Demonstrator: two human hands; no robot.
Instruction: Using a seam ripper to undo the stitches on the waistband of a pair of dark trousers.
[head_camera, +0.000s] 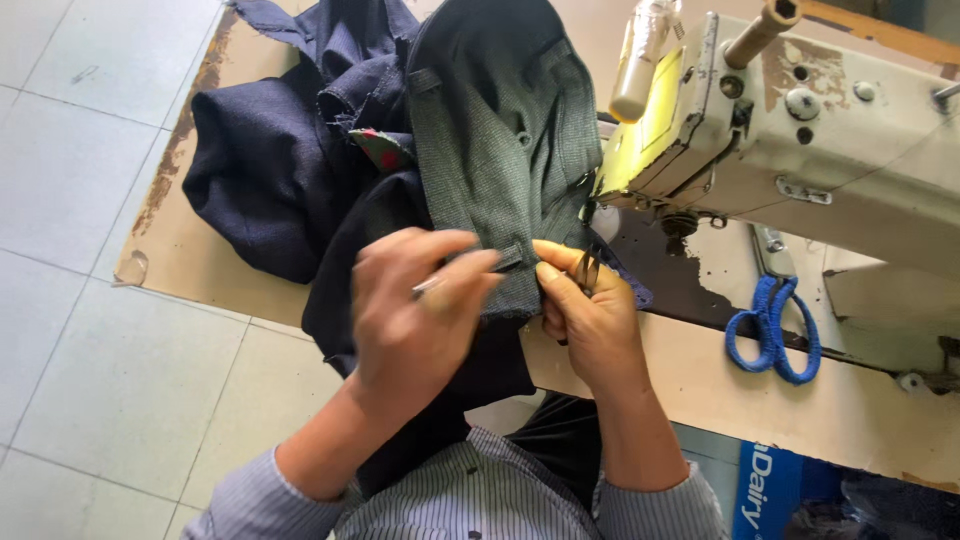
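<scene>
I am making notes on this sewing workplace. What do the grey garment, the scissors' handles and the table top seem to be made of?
The grey garment looks like woven, matte cloth with a fine check, folding softly. The scissors' handles seem wrapped in blue cord or yarn; ridged windings show, and the core is hidden. The table top looks like laminated wood board: its tan surface is chipped and peeling at the edges.
</scene>
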